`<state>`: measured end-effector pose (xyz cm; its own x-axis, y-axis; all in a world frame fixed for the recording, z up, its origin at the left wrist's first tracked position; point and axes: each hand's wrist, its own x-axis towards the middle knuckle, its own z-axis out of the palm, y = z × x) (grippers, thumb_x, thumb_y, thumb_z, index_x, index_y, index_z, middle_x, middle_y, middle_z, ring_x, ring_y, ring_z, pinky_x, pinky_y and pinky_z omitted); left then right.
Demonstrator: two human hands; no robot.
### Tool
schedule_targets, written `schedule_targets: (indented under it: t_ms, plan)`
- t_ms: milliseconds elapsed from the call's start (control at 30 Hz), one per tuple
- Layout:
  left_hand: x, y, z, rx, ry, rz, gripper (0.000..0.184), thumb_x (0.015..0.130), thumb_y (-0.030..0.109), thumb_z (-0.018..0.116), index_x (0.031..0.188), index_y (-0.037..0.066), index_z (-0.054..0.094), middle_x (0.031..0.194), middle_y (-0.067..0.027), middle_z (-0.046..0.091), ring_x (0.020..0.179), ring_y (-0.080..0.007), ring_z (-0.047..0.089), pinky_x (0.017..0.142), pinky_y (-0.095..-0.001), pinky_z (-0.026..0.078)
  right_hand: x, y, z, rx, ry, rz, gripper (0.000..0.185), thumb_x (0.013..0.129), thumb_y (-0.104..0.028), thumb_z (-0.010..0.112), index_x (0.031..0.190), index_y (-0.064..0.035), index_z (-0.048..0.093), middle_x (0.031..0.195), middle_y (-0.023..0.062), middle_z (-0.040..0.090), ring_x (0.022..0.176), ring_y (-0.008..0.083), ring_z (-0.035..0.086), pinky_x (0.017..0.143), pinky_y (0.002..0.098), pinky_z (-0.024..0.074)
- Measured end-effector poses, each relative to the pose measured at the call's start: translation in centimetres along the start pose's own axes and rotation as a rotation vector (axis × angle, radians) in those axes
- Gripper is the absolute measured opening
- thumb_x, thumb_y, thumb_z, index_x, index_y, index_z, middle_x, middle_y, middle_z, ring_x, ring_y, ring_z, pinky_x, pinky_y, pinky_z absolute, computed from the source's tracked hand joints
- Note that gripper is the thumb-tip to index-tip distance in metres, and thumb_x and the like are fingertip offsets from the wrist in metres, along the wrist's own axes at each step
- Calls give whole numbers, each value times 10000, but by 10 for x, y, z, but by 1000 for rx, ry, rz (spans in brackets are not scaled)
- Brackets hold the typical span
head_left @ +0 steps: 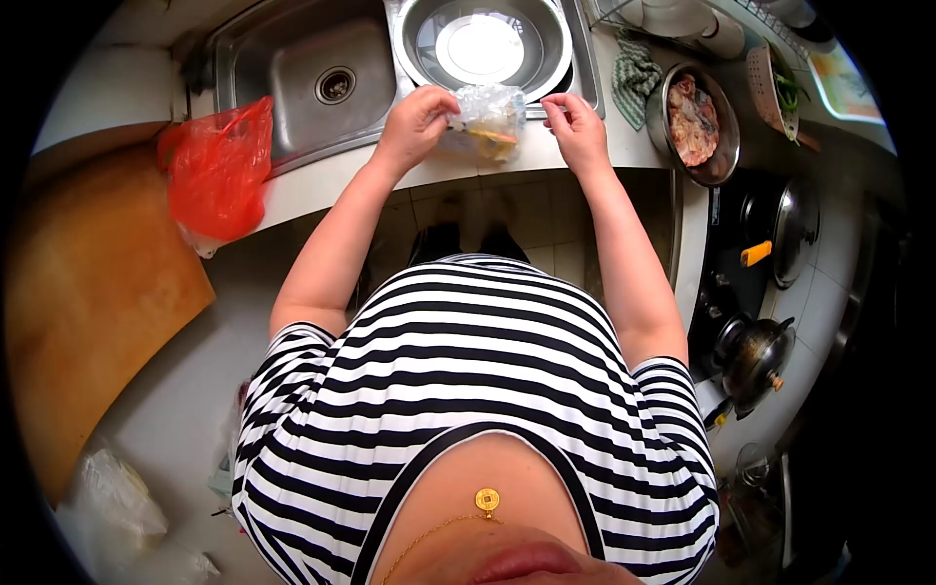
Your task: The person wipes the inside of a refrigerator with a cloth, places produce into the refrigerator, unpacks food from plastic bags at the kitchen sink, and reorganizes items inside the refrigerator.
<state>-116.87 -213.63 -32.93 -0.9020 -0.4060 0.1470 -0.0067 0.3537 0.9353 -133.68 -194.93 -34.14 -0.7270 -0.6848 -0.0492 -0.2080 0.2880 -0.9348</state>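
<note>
A person in a striped T-shirt (478, 361) faces a stainless-steel double sink (283, 68) between eleven and one o'clock. A round steel basin (566, 49) sits at twelve, over the sink's right side. A red plastic bag (222, 175) hangs at the counter edge at ten; a steel bowl (723, 168) of raw meat (693, 122) stands at two. A clear plastic bag (492, 122) with yellow-orange patches is at twelve, nearer than the basin. The left hand (414, 125) pinches its nine-o'clock side; the right hand (580, 135), just beside its three-o'clock side, has fingertips drawn narrow, whether around anything one cannot tell.
</note>
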Motion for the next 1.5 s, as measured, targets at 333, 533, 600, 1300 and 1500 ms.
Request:
schedule_targets:
  t_ms: [333, 533, 600, 1300, 1500]
  plan:
    - [-48, 16, 1, 539, -8, 325, 110, 702, 33, 661, 772, 72, 585, 856, -80, 577, 842, -286, 560, 736, -362, 471, 6, -15, 30, -367, -220, -450, 144, 688, -50, 639, 778, -44, 527, 810, 110, 542, 767, 306, 551, 660, 361, 462]
    - [-60, 5, 6, 486, 70, -76, 165, 760, 160, 670, 869, 70, 585, 873, -76, 576, 759, -262, 566, 664, -339, 473, -19, 1, 23, -293, -297, -515, 156, 669, 12, 615, 729, -50, 484, 864, 85, 560, 796, 277, 561, 673, 341, 471]
    - [-41, 15, 6, 414, 260, -239, 247, 769, 246, 666, 913, 62, 585, 928, -88, 585, 714, -264, 583, 627, -340, 486, -20, 0, 23, -286, -295, -543, 154, 667, 11, 612, 725, -46, 481, 903, 86, 574, 828, 277, 568, 694, 338, 478]
    - [-43, 5, 34, 140, 235, -254, 78, 867, 70, 547, 925, 26, 573, 842, -48, 588, 731, -105, 549, 668, -230, 440, -23, -22, 17, -585, -184, -227, 456, 748, -412, 657, 1036, -67, 583, 836, 128, 636, 765, 304, 606, 724, 397, 471]
    - [-59, 14, 37, -28, 374, -198, 91, 847, 39, 545, 937, 31, 556, 756, -76, 580, 666, -178, 562, 644, -261, 457, -14, -8, 36, -479, -433, -232, 306, 751, -311, 676, 889, -40, 640, 783, 125, 621, 749, 281, 595, 683, 386, 472]
